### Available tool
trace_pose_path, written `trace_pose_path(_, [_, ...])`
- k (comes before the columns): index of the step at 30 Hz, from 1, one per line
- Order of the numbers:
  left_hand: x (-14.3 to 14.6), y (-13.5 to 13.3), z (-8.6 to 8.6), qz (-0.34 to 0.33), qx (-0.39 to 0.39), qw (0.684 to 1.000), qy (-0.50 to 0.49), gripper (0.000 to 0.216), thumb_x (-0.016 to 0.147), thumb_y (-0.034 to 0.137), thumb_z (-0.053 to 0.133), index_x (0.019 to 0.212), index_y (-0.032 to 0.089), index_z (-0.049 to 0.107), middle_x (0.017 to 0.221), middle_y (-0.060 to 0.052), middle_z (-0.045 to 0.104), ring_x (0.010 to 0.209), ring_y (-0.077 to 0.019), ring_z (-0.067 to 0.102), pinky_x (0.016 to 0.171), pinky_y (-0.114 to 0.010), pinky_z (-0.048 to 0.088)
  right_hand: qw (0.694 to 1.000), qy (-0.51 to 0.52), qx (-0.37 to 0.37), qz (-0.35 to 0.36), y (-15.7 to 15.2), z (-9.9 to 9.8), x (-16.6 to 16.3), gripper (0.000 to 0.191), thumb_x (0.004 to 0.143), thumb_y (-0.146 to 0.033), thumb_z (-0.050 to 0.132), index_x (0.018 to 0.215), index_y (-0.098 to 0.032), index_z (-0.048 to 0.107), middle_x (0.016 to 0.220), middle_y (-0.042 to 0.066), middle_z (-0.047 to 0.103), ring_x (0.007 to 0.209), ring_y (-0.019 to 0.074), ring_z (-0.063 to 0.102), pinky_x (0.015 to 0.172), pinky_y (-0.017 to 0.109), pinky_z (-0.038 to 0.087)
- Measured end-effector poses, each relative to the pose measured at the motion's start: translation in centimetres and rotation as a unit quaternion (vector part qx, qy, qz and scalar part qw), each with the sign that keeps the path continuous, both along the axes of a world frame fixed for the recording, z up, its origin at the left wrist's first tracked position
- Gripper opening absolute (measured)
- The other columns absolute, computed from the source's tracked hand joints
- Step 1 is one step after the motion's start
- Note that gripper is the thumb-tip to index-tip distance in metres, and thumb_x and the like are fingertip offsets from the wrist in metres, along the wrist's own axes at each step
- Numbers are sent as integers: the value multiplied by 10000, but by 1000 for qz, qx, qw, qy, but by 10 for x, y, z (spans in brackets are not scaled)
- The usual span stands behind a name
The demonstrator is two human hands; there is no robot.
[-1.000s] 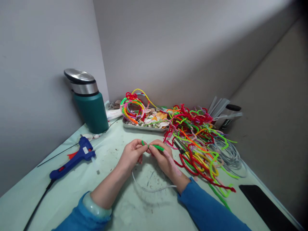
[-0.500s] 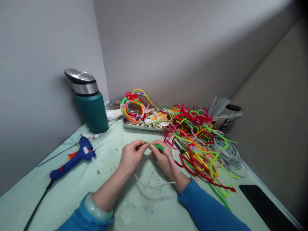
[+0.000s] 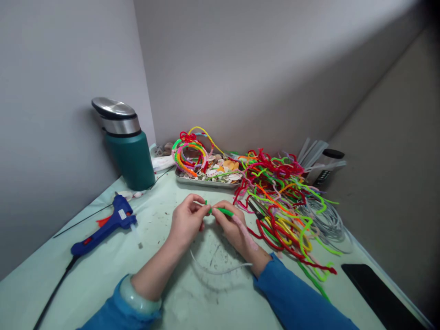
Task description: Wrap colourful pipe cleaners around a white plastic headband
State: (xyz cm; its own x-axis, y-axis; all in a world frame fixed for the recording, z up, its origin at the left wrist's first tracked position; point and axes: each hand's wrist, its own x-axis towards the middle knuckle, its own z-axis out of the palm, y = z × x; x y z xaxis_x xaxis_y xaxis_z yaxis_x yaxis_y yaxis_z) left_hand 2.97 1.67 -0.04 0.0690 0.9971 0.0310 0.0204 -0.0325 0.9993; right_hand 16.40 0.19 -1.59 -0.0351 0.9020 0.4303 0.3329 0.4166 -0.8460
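A person in blue sleeves sits at a pale green surface (image 3: 103, 275) set in a grey corner. Both hands meet above its middle. The left hand (image 3: 185, 222) and the right hand (image 3: 232, 227) each pinch a short green pipe cleaner (image 3: 220, 210) between thumb and fingertips, the grip of each closed on it, the fuzzy stem running between them and poking out to the right. A thin white wire (image 3: 220, 269) curves loosely on the surface just below the wrists.

To work the stem well from here, it seems wise to keep the two pinches close together, so the bend or twist forms where it is wanted, and to turn one hand against the other in small, even moves.

A large tangle of pipe cleaners (image 3: 282, 201), red, lime, orange and pink, lies just to the right of the hands. Behind the hands, a metal tray (image 3: 206, 181) holds seashells and coiled, bright rings. At the far left stands a teal flask (image 3: 127, 146) with a steel lid. A blue glue gun (image 3: 103, 227) lies on its side nearer the left edge, its cord trailing forward. A dark flat object (image 3: 374, 293) sits at the right edge; I cannot tell what it is.
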Motion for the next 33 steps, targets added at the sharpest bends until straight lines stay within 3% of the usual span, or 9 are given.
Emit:
trace_pose_path(5, [-1, -3, 0, 25, 58, 994, 92, 159, 712, 342, 562, 720, 183, 566, 543, 50, 570, 356, -63, 454, 388, -176, 349, 1000, 4, -14, -10, 0, 1, -1, 169, 810, -266, 509, 716, -161, 604, 687, 18, 570, 668, 132, 530, 568, 222, 394])
trace_pose_path(10, [-2, -4, 3, 35, 79, 982, 167, 225, 741, 366, 540, 772, 182, 666, 521, 15, 596, 433, -102, 514, 459, -199, 386, 999, 16, -22, -28, 1, -2, -1, 167, 804, -286, 509, 744, -166, 607, 667, 17, 573, 662, 139, 534, 546, 224, 395])
trace_pose_path(17, [-3, -2, -3, -7, 168, 960, 223, 254, 775, 214, 499, 965, 194, 667, 897, -52, 672, 727, -143, 605, 650, -230, 450, 998, 34, -22, -56, 3, -1, -3, 164, 793, -289, 512, 728, -170, 603, 627, 3, 555, 579, 127, 504, 531, 230, 391])
trace_pose_path(22, [-3, -3, -3, -14, 216, 944, 250, 270, 810, 194, 454, 988, 180, 657, 914, -62, 660, 828, -159, 594, 743, -254, 438, 998, 35, -32, -51, 2, -1, -3, 159, 799, -292, 513, 733, -176, 600, 623, 1, 548, 580, 127, 500, 528, 229, 384])
trace_pose_path(28, [-2, -4, 0, -14, 164, 963, 214, 255, 811, 232, 451, 965, 187, 649, 890, -46, 665, 797, -153, 599, 725, -246, 435, 998, 38, -33, -38, 2, -2, -2, 170, 806, -300, 510, 736, -173, 598, 632, 2, 554, 596, 129, 511, 530, 226, 388])
trace_pose_path(33, [-1, -5, 0, 12, 118, 981, 156, 171, 784, 266, 485, 925, 195, 551, 715, 5, 642, 624, -127, 589, 573, -215, 416, 998, 39, -48, -29, 2, -2, -2, 169, 812, -309, 508, 762, -175, 597, 637, 3, 556, 599, 128, 513, 525, 224, 388])
